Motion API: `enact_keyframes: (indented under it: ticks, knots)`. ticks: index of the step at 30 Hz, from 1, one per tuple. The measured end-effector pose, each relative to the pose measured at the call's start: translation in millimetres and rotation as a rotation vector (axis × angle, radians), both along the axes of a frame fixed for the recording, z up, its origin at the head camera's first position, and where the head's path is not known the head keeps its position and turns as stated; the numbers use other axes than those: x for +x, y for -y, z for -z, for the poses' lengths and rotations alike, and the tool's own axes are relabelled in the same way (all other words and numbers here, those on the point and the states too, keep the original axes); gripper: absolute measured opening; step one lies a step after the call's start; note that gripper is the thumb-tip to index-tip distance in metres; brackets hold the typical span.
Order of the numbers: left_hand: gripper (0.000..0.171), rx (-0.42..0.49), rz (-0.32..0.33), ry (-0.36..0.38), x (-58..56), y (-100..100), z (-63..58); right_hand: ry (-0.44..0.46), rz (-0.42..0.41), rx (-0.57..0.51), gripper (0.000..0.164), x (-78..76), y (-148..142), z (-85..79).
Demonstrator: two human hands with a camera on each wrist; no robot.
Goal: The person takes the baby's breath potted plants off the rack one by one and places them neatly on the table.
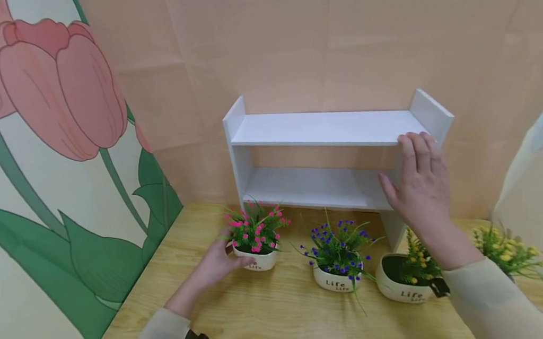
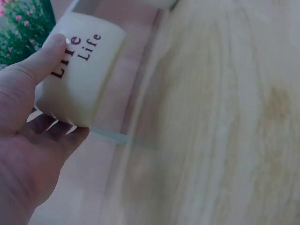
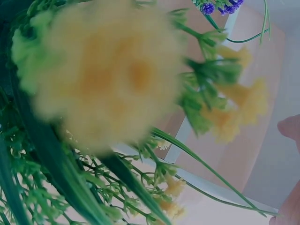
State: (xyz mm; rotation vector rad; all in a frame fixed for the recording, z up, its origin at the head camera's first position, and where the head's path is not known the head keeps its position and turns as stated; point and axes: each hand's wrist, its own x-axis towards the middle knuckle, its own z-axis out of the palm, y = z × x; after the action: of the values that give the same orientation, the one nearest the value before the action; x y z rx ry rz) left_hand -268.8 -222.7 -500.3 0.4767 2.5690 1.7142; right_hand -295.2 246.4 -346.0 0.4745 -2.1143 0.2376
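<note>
My left hand (image 1: 215,265) grips a white pot (image 1: 264,262) of pink flowers (image 1: 253,233), in front of the shelf's left foot. In the left wrist view the thumb lies across the lettering of this pot (image 2: 89,79), fingers curl beneath it, and wall shows between its base and the tabletop. My right hand (image 1: 420,189) rests at the right end of the white two-tier shelf (image 1: 322,128), fingers extended at the upper board's front edge, thumb spread to the left. Only part of that hand (image 3: 293,136) appears in the right wrist view, behind yellow flowers (image 3: 112,75).
A pot with blue-purple flowers (image 1: 337,278) stands at the middle of the wooden table (image 1: 260,317). Right of it sits a pot with yellow flowers (image 1: 398,283), under my right forearm. More yellow flowers (image 1: 504,249) stand farther right. A tulip-patterned wall (image 1: 58,83) borders the left side.
</note>
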Motion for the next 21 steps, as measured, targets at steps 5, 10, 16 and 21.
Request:
enact_keyframes:
  ticks: [5,10,16,21]
  knots:
    - [0.104,-0.010,0.020,0.016,-0.2,-1.0,7.5,-0.014,-0.004,0.004,0.091,-0.8,0.6,0.1]
    - [0.104,-0.008,0.034,0.038,-0.4,-1.2,14.9,-0.030,-0.015,0.005,0.092,-1.8,0.8,-0.3]
    - [0.105,-0.029,0.050,0.042,-2.1,-0.9,22.7,-0.028,-0.017,-0.001,0.091,-1.7,0.1,0.5]
    - [0.107,-0.030,0.060,0.041,-3.2,-1.7,28.0,-0.022,-0.016,0.001,0.091,-1.1,-0.1,0.6]
